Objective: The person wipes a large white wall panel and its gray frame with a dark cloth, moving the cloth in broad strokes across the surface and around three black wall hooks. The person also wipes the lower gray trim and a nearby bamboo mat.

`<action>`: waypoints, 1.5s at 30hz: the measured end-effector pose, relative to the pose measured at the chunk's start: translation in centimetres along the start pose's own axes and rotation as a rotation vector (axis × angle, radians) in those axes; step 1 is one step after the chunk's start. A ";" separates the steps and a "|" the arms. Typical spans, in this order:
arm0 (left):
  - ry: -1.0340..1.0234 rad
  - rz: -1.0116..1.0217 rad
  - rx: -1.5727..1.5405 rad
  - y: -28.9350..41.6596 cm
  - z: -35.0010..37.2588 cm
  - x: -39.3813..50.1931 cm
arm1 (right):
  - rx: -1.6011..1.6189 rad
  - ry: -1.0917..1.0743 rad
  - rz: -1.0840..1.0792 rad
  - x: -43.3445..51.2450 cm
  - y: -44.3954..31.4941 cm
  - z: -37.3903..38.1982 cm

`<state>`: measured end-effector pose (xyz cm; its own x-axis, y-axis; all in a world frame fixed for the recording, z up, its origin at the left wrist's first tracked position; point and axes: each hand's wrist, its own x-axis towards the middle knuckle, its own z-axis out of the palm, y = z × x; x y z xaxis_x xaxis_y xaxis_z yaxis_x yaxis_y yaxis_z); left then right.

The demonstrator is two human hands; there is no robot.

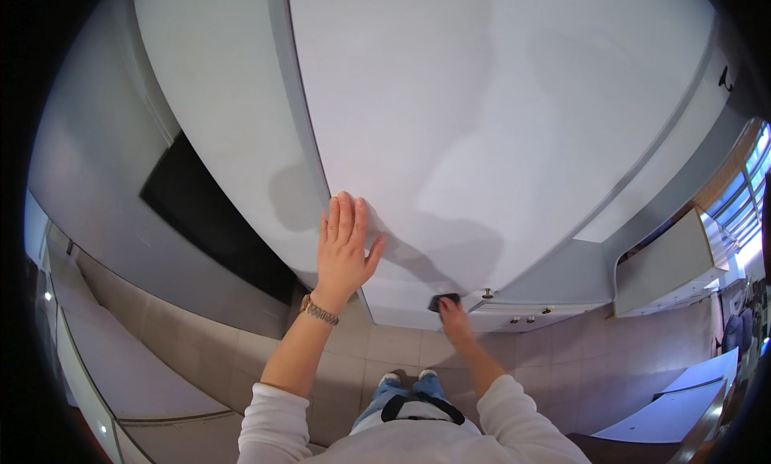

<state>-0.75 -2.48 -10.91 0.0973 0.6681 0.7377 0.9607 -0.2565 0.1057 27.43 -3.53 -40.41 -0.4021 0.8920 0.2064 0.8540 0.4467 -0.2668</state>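
A tall white cabinet door (512,133) fills the upper middle of the view. My left hand (347,241) lies flat against its left edge, fingers pointing up and thumb apart, with a metal-band wristwatch (319,310) on the wrist. Lower down and to the right, my right hand (455,319) holds a small dark cloth or pad (444,302) at the lower part of the door. A metal knob (487,293) sits just right of that dark piece. My right hand is slightly blurred.
Tiled floor (337,355) shows below, around my feet. Left stands a grey panel with a black recess or panel (211,217). Low white drawers with knobs (530,319) run to the right, towards a white cabinet (668,271) near a window. More pale furniture (674,404) stands at the lower right.
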 end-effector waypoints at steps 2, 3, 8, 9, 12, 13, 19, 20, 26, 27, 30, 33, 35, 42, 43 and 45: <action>-0.050 0.027 0.019 -0.1 -0.3 -0.1 | 0.045 -0.017 -0.073 2.0 -3.8 0.6; -0.056 0.026 0.010 -0.2 -0.4 -0.1 | 0.130 0.022 -0.149 2.8 -5.5 0.7; -0.022 -0.008 -0.110 -0.1 -0.6 0.1 | 0.414 -0.083 -0.326 4.1 -10.4 -1.1; -0.032 -0.014 -0.095 0.0 -0.6 0.1 | 0.477 -0.041 -0.304 3.6 -10.7 -1.7; -0.057 -0.058 -0.091 0.7 -0.8 -0.4 | 0.855 -0.023 -0.057 0.3 -9.8 -3.9; -0.079 -0.104 -0.099 1.1 -0.8 -0.8 | 0.945 -0.089 0.146 -1.2 -9.0 -4.9; -0.090 -0.038 -0.337 7.4 0.0 -4.1 | 2.150 -0.083 1.169 -11.4 -0.4 -11.4; -0.114 -0.019 -0.400 8.8 0.3 -4.3 | 2.174 -0.012 1.200 -12.8 1.1 -12.2; -0.158 0.060 -0.562 19.6 3.0 -3.2 | 2.813 -0.016 0.592 -17.1 9.6 -14.1; -0.167 0.064 -0.587 21.7 3.4 -2.8 | 2.858 -0.078 0.526 -17.3 11.0 -14.6; -0.147 0.008 -0.666 28.5 4.6 -1.7 | 2.343 -0.065 0.611 -17.7 14.8 -17.7; -0.120 0.020 -0.678 33.0 4.8 -0.1 | 2.248 -0.083 0.607 -17.4 17.7 -22.1; -0.112 0.047 -0.595 34.5 4.3 1.1 | 2.326 -0.075 0.605 -16.5 18.9 -24.9; 0.024 0.180 -0.251 33.3 2.3 6.6 | 2.241 -0.084 0.535 -8.5 19.2 -30.8; 0.056 0.203 -0.193 32.8 2.2 7.4 | 2.145 -0.032 0.567 -6.9 18.8 -31.3; 0.091 0.237 -0.100 32.0 2.1 8.8 | 2.023 0.143 0.545 -3.7 17.4 -32.6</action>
<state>31.36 -3.35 -2.41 0.2880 0.5170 0.8061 0.8833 -0.4685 -0.0151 54.57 -1.30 -15.09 -0.1876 0.9615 -0.2006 -0.6579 -0.2746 -0.7012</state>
